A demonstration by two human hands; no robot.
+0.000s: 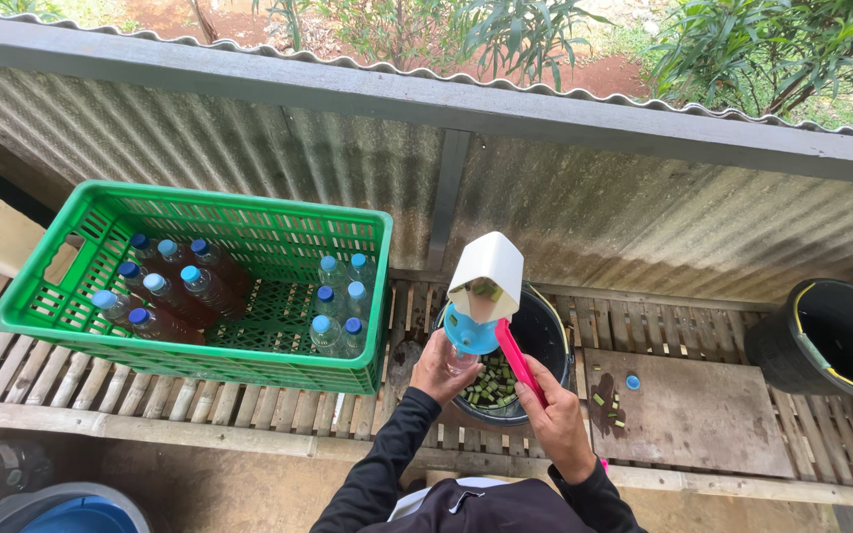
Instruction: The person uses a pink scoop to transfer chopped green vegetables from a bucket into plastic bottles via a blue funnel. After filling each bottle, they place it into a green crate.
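Observation:
My left hand point(441, 370) grips a small clear bottle topped by a blue funnel point(471, 333). My right hand point(557, 419) holds the red handle point(519, 362) of a white scoop point(487, 275), tipped over the funnel. Both hands hover above a black bucket point(547, 336) holding chopped green pieces point(493, 385). To the left stands a green plastic crate point(278, 365) with several blue-capped bottles point(175, 291), some filled dark and some clear.
A wooden slat bench point(101, 385) carries everything. A brown board point(703, 410) with green scraps and a blue cap point(632, 381) lies right of the bucket. Another black bucket point(831, 341) stands far right. A corrugated metal wall point(594, 217) runs behind. Blue tub point(71, 513) bottom left.

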